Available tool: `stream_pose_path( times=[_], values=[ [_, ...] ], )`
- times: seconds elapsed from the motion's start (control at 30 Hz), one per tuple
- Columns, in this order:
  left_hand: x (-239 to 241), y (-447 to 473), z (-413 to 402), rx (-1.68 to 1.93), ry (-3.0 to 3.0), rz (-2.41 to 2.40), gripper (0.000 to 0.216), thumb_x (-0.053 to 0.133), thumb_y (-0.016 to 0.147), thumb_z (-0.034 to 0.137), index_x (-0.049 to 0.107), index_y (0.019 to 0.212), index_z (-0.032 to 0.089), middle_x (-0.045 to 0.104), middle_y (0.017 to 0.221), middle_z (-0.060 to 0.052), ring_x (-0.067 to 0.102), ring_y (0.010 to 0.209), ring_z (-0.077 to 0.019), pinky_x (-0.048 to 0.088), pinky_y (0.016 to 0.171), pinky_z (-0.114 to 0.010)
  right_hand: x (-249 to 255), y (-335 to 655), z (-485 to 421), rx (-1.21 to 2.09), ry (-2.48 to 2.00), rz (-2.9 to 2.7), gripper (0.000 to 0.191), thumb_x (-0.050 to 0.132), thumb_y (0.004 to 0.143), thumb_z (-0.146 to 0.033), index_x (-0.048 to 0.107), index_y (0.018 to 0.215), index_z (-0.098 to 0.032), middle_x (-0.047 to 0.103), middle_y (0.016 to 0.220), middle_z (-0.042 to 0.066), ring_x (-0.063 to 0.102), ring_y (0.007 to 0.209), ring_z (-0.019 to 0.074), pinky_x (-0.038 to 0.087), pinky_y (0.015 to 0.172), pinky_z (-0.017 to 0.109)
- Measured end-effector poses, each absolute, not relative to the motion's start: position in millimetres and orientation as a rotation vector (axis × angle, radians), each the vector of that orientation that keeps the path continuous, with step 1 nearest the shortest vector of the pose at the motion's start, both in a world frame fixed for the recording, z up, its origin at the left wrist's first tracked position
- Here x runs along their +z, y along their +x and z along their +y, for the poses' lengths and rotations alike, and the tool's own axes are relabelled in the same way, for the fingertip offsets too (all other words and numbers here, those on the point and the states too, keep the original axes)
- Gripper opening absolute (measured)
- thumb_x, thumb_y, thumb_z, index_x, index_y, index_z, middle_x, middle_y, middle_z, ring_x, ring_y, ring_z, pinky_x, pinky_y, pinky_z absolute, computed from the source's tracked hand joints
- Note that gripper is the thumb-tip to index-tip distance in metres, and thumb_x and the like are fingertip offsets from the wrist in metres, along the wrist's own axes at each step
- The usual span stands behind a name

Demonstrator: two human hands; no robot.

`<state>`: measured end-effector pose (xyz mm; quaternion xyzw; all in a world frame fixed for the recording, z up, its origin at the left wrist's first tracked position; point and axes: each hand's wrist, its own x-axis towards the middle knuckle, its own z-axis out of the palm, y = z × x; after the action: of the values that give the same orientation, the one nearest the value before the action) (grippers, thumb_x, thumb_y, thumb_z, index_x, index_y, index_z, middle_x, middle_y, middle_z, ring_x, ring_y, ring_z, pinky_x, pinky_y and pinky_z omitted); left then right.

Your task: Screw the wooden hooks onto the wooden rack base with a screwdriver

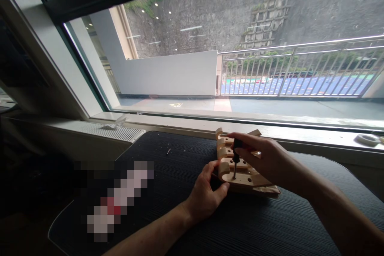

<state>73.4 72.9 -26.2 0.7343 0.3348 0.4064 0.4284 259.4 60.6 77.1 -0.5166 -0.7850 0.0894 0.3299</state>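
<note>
A pale wooden assembly with a row of curved end pieces and dark holes lies on the dark table. My right hand is closed round the dark handle of a screwdriver. The screwdriver stands upright, its tip down at the nearest wooden piece. My left hand grips the left front edge of the wooden assembly, thumb at the front and fingers on the left side. Part of the assembly is hidden behind my right hand.
The black wood-grain table reaches to the window sill. Small screw-like bits lie left of the assembly. A roll of tape rests at the far right, and crumpled clear plastic sits on the vent at left. A blurred-out patch covers something on the left.
</note>
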Motion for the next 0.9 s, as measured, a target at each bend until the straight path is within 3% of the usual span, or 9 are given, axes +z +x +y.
stream_pose_path(
  times=[0.27, 0.43, 0.9],
  values=[
    [-25.3, 74.5, 74.0, 1.017, 1.849, 0.835, 0.043, 0.058, 0.077, 0.013, 0.046, 0.118, 0.020, 0.059, 0.112, -0.006, 0.056, 0.100, -0.0191, 0.044, 0.092, -0.031, 79.9, 257.7, 58.9, 0.150, -1.384, -2.046, 0.038, 0.048, 0.087, -0.030, 0.053, 0.125, -0.029, 0.069, 0.096, 0.001, 0.064, 0.076, 0.0146, 0.048, 0.066, 0.025],
    [-25.4, 74.3, 72.4, 1.019, 1.848, 0.835, 0.043, 0.058, 0.077, 0.013, 0.046, 0.118, 0.021, 0.059, 0.113, -0.005, 0.055, 0.101, -0.0193, 0.043, 0.092, -0.032, 86.6, 257.5, 55.0, 0.096, -1.314, -2.108, 0.035, 0.042, 0.090, -0.027, 0.055, 0.123, -0.024, 0.063, 0.110, 0.004, 0.062, 0.086, 0.0164, 0.048, 0.075, 0.029],
    [-27.1, 73.9, 72.6, 0.997, 1.841, 0.850, 0.044, 0.058, 0.078, 0.015, 0.045, 0.120, 0.021, 0.059, 0.112, -0.005, 0.056, 0.100, -0.0192, 0.043, 0.092, -0.032, 81.5, 260.9, 61.8, 0.126, -1.287, -2.043, 0.029, 0.049, 0.088, -0.031, 0.061, 0.113, -0.025, 0.066, 0.097, 0.003, 0.062, 0.080, 0.0159, 0.049, 0.071, 0.028]
  ],
)
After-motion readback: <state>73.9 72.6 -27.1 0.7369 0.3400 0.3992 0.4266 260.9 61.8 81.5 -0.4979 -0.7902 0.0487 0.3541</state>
